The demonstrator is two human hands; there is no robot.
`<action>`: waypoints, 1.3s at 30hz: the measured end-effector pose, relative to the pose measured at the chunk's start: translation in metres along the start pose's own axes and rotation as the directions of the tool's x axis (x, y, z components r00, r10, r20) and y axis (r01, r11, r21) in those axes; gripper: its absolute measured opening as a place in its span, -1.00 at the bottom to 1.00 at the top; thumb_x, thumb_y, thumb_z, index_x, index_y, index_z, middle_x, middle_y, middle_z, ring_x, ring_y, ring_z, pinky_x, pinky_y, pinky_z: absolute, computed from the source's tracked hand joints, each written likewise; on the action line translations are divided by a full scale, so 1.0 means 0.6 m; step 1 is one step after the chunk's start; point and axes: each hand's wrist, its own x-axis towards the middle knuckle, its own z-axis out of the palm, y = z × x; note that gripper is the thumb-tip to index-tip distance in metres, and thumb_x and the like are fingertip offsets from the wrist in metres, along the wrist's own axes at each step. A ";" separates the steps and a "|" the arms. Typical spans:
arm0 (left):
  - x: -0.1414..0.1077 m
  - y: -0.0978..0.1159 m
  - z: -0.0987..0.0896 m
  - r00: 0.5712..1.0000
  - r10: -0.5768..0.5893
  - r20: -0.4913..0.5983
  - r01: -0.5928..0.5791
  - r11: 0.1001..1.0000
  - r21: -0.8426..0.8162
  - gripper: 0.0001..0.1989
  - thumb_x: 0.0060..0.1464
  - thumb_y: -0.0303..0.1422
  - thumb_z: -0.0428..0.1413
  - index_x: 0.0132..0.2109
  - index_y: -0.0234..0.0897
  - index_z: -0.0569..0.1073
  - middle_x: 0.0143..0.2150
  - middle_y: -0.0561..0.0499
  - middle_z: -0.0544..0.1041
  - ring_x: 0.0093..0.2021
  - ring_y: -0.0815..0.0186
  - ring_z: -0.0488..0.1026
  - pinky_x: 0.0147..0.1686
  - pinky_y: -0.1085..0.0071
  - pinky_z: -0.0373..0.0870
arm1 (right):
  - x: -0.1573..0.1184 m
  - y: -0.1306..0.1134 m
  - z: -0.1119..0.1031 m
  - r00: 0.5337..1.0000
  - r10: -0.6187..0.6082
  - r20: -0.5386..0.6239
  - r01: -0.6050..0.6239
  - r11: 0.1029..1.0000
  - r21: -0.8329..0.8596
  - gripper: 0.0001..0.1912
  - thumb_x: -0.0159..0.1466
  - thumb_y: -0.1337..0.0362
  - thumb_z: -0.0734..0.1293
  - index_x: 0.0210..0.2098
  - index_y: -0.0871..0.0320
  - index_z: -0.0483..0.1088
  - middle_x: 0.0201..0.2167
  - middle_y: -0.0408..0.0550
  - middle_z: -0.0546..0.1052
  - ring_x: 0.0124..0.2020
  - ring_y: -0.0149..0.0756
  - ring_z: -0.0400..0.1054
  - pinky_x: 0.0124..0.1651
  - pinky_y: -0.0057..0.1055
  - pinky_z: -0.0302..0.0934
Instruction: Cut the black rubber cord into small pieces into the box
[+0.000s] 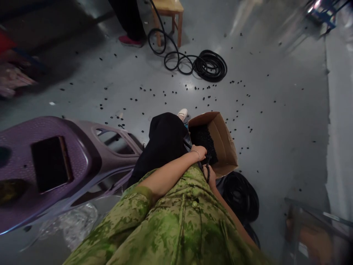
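My left hand [199, 151], with a thin bracelet at its wrist, is closed on a black rubber strand at the near left edge of an open cardboard box [224, 147]. Small black pieces [204, 140] fill the lower part of the box. Just below and to the right, my right hand [210, 176] is wrapped round the dark handle of a cutting tool [207, 170], whose blades point up towards my left hand. Both hands are close together over the box's near edge.
A purple stool [82, 147] at the left bears a dark phone [51, 163]. Coiled black tubing [211, 66] lies ahead near a wooden stool [167, 6], with another coil [240, 197] right of me. Black bits dot the floor. A person's leg [128, 18] stands at the top.
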 end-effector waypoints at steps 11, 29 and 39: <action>0.003 -0.002 -0.002 1.000 -0.013 -0.010 0.013 1.000 -0.016 -0.79 0.17 -0.28 0.14 -0.07 -0.07 0.59 0.03 -0.01 0.61 0.08 0.10 0.48 0.11 0.12 0.28 | 0.006 0.004 0.002 1.000 0.002 -0.010 -0.003 1.000 -0.026 -0.55 0.10 -0.16 0.20 -0.37 0.10 0.38 -0.45 -0.11 0.49 -0.35 -0.21 0.31 -0.17 -0.31 0.22; 0.002 -0.001 -0.001 0.998 0.052 0.033 -0.052 0.999 0.014 -0.80 0.14 -0.27 0.18 -0.08 0.04 0.61 0.03 0.07 0.61 0.11 0.15 0.47 0.14 0.20 0.32 | 0.002 0.008 -0.008 0.998 0.046 0.053 -0.050 0.997 0.066 -0.56 0.14 -0.18 0.25 -0.40 0.10 0.38 -0.54 -0.16 0.42 -0.45 -0.24 0.26 -0.27 -0.32 0.21; 0.002 -0.001 -0.005 1.000 0.022 0.019 -0.022 1.000 0.011 -0.77 0.18 -0.27 0.14 -0.03 -0.03 0.58 0.09 0.01 0.59 0.13 0.14 0.47 0.14 0.16 0.31 | 0.004 0.021 0.004 0.999 0.029 -0.012 -0.030 0.999 -0.033 -0.47 0.10 -0.24 0.17 -0.37 0.11 0.35 -0.46 -0.10 0.45 -0.37 -0.21 0.28 -0.17 -0.30 0.19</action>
